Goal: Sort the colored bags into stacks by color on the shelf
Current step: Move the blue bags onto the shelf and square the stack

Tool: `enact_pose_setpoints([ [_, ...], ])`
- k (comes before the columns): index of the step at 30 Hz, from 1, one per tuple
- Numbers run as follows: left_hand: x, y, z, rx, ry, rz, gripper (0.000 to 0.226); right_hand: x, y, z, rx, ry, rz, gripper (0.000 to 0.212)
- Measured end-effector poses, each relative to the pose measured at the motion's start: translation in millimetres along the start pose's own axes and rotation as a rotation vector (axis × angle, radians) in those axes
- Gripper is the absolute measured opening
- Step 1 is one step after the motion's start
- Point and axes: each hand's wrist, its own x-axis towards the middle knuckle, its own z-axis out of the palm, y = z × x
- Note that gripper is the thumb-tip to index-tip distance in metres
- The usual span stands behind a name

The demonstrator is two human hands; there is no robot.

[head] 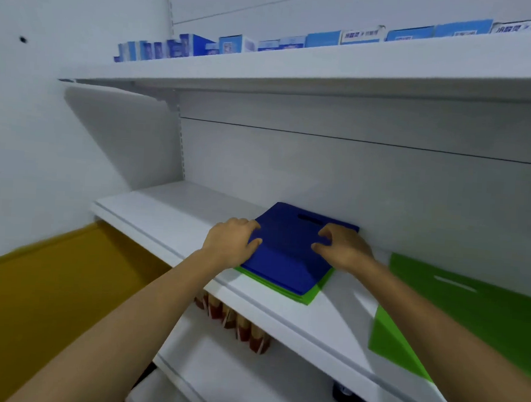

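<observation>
Head view. Entry: fingers curled, left hand (230,242) and right hand (343,250) each pinching a side edge of the blue bags (285,255), which were flat, matte and rectangular with a slot handle. I logged them on the middle shelf (164,213), atop thin green bags (309,295). A separate green bag (469,306) lay to the right. I judged the sorting partway done, with the colours still mixed.

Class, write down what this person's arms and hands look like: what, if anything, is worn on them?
The left hand and right hand are ungloved. No sleeve shows above either one, right up to the picture's edge. No watch, ring, bracelet or marking is visible.
</observation>
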Motion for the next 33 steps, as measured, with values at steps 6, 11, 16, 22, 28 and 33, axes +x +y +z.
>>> enact_pose_setpoints([
  [6, 51, -11, 22, 0.005, -0.029, -0.016, 0.045, 25, 17, 12, -0.001, 0.069, 0.028, 0.067],
  [11, 72, -26, 47, -0.021, -0.121, -0.040, 0.054, 27, 27, 30, -0.026, -0.049, 0.091, 0.083],
  [16, 80, -47, 68, -0.177, -0.184, -0.057, 0.057, 29, 34, 48, -0.027, -0.166, 0.155, 0.080],
  [22, 82, -48, 74, -0.150, -0.246, 0.082, 0.075, 26, 34, 47, 0.328, 0.144, 0.372, 0.092],
  [28, 87, -49, 70, -0.119, -0.226, 0.164, 0.063, 21, 33, 47, 0.596, 0.476, 0.675, 0.088],
  [33, 96, -54, 65, -0.128, -0.237, 0.182, 0.065, 14, 12, 46, 0.834, 0.400, 0.669, 0.027],
])
